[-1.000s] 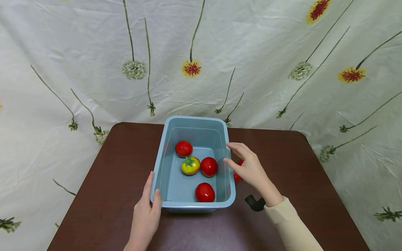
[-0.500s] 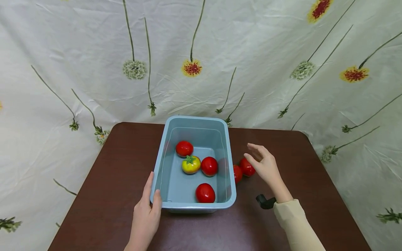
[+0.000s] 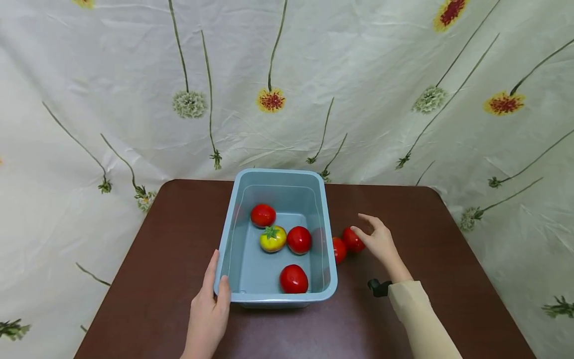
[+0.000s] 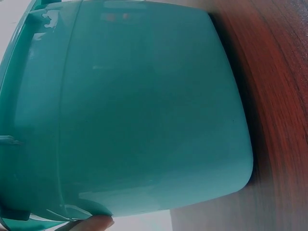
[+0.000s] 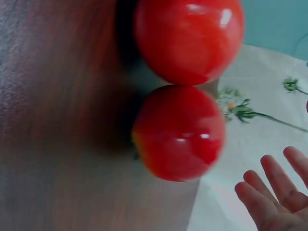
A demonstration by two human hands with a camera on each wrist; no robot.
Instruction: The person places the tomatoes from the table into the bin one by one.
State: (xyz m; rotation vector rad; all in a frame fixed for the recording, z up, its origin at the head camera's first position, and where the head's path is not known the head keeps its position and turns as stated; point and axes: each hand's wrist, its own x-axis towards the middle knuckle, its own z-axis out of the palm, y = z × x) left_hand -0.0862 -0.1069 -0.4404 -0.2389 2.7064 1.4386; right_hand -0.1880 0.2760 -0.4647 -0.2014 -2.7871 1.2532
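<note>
In the head view, a blue plastic bin holds three red tomatoes, one far left, one at the middle right and one near the front. A yellow tomato with a green leafy top lies among them. My left hand holds the bin's near left corner, thumb at the rim and fingers along the side. Two more red tomatoes touch each other right of the bin, one closer to its wall and one further out. Over the outer one hovers my right hand, fingers apart and holding nothing.
The bin stands on a dark brown table with rounded far corners. Behind it hangs a white flower-print cloth. A black strap-like piece shows beside the right wrist.
My right hand has moved right from the bin's right rim, then lowered slightly near the two tomatoes outside, uncovering them. My left hand and the bin stay put.
</note>
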